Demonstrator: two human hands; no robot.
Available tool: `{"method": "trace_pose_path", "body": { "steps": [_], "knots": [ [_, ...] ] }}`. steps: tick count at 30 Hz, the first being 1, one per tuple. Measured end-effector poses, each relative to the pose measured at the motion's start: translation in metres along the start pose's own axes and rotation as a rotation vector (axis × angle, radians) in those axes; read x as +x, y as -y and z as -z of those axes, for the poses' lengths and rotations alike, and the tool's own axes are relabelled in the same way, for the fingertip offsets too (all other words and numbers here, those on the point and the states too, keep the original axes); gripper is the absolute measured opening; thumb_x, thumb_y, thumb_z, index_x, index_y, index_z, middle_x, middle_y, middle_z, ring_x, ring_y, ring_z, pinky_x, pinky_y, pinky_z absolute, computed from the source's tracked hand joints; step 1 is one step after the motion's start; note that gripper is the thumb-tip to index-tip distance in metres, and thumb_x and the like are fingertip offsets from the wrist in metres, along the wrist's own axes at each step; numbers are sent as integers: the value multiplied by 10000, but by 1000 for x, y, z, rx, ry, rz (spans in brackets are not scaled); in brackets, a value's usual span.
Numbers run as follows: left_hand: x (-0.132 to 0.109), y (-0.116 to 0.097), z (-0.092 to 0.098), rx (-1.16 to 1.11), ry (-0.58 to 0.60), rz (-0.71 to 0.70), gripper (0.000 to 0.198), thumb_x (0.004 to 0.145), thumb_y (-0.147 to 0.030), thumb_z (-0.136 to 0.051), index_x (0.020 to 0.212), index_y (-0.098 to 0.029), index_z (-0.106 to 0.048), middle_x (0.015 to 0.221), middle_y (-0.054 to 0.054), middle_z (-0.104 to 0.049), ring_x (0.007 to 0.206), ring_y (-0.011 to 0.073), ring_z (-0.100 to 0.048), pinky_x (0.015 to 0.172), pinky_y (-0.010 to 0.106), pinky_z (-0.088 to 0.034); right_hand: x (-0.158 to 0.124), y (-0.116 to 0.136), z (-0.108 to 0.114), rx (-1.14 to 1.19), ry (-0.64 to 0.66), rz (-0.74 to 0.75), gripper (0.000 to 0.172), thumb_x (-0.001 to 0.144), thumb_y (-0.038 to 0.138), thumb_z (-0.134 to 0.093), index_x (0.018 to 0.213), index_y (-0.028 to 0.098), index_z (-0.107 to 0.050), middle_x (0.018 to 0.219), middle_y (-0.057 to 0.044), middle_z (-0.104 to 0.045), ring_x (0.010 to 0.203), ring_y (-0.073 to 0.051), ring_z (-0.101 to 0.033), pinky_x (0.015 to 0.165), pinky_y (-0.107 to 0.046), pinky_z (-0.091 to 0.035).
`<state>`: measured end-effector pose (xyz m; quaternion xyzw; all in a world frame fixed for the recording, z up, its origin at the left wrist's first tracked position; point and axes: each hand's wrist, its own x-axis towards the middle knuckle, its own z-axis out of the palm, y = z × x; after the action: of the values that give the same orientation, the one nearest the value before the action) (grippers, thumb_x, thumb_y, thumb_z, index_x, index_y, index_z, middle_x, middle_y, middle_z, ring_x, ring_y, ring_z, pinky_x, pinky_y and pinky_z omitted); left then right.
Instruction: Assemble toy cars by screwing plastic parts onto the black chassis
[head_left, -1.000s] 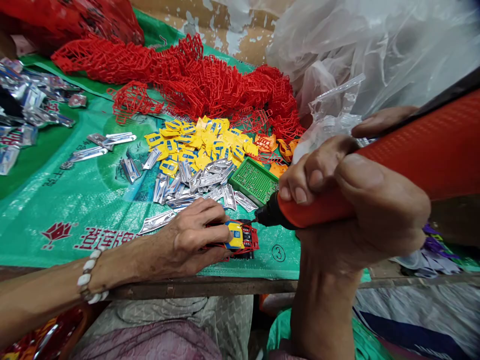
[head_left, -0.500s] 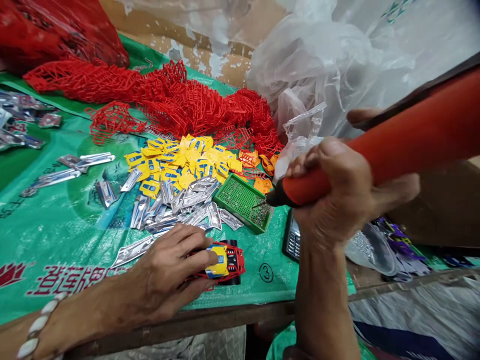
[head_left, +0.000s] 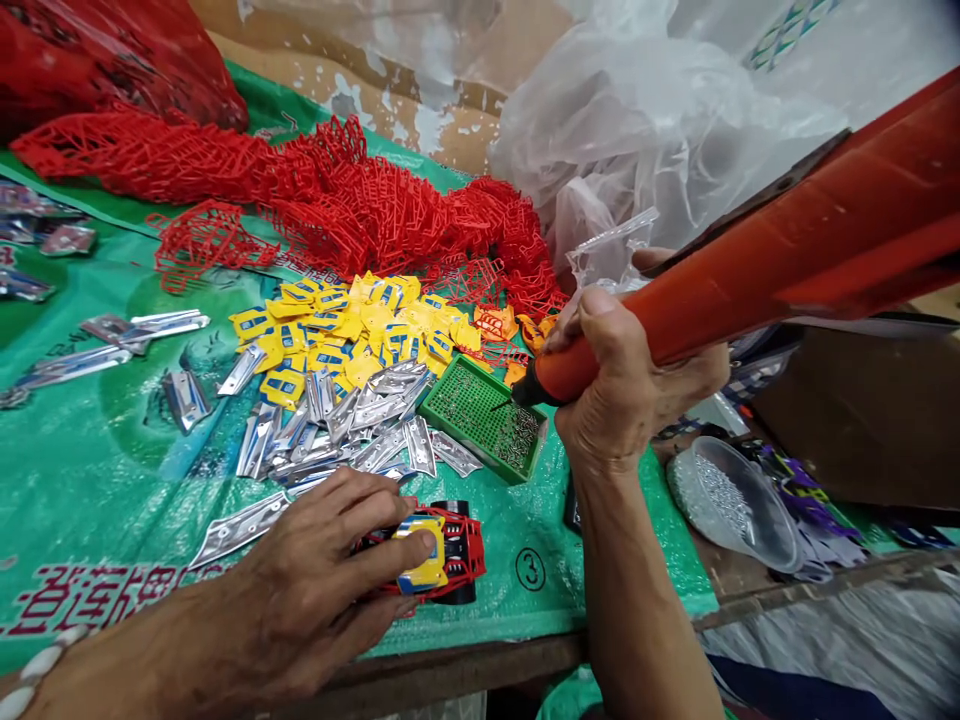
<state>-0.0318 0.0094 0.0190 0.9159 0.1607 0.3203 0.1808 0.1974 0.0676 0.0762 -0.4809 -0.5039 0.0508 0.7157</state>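
My left hand (head_left: pixel 322 570) is closed around a toy car (head_left: pixel 463 545) with a red frame, black wheels and a yellow top piece, resting on the green sheet near the table's front edge. In my right hand (head_left: pixel 622 380) is a large red electric screwdriver (head_left: pixel 780 250), its dark tip pointing left and down. The thin bit reaches over a green screw tray (head_left: pixel 487 415) that holds many small screws. Whether the bit touches a screw cannot be made out. Silver panels (head_left: pixel 375 410) and yellow panels (head_left: pixel 360 325) lie heaped left of the tray.
Behind the panels stretches a pile of red plastic frames (head_left: pixel 375 205), with orange parts (head_left: pixel 495 322) beside it. A clear bowl of small metal pieces (head_left: pixel 731 505) stands at right near purple parts (head_left: pixel 806 480). Clear plastic bags (head_left: pixel 637 130) fill the back right.
The screwdriver and my right hand have shifted left in view, its bit staying over the screw tray. My left hand still holds the toy car. The camera view has turned slightly.
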Motion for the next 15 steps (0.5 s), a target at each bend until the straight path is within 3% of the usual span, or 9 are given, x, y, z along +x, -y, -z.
{"method": "trace_pose_path", "body": {
  "steps": [5, 9, 15],
  "knots": [
    [0, 1, 0, -25, -4, 3, 191, 1010, -170, -445, 1161, -180, -563, 985, 83, -663, 936, 226, -623, 845, 367, -536, 11, -9, -17, 125, -38, -13, 390, 691, 384, -816, 989, 246, -606, 612, 88, -566, 436, -148, -575, 439, -323, -494],
    [1, 0, 0, -60, 4, 10, 212, 955, -119, -500, 1146, -184, -564, 937, 72, -639, 866, 223, -600, 775, 354, -531, 13, -13, -25, 141, -35, -40, 340, 693, 315, -797, 953, 211, -605, 590, 101, -562, 416, -133, -557, 445, -308, -481],
    [0, 0, 1, -76, 19, 34, 242, 904, -94, -552, 1130, -177, -574, 924, 65, -632, 876, 225, -595, 793, 354, -521, 9, -17, -27, 148, -23, -60, 369, 708, 316, -790, 995, 193, -593, 581, 113, -562, 406, -129, -549, 431, -297, -462]
  ]
}}
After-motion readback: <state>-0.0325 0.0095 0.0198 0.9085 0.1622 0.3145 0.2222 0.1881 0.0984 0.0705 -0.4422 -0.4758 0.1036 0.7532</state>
